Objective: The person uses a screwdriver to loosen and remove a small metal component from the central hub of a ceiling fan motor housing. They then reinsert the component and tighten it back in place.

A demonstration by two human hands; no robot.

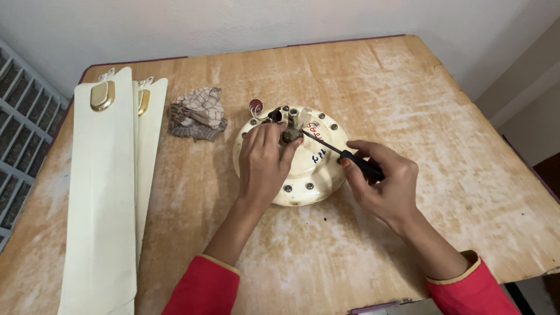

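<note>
So in the middle of the frame there's a round cream-coloured metal fan motor housing (303,169) sitting flat on a worn, pale wooden worktop (408,105), with a ring of small dark screws around its rim and some handwriting on top. The left hand (263,160) rests on top of the housing, fingers curled around the brownish hub at its centre, so it's gripping that part. The right hand (385,184), just right of the housing, is clenched around the black handle of a thin screwdriver (344,154), and the shaft runs up and left so the tip meets the hub area right next to the left fingertips. Can't really tell which screw or part the tip sits on, it's too small.

A small round reddish piece (255,106) sits at the top edge of the housing. Just left of it lies a crumpled patterned cloth (197,114). Over on the left side of the frame, long cream fan blades (102,204) lie stacked lengthwise, with gold-coloured fittings near their top ends. A grey grille (20,128) peeks in at the far left edge. Both sleeves are red.
</note>
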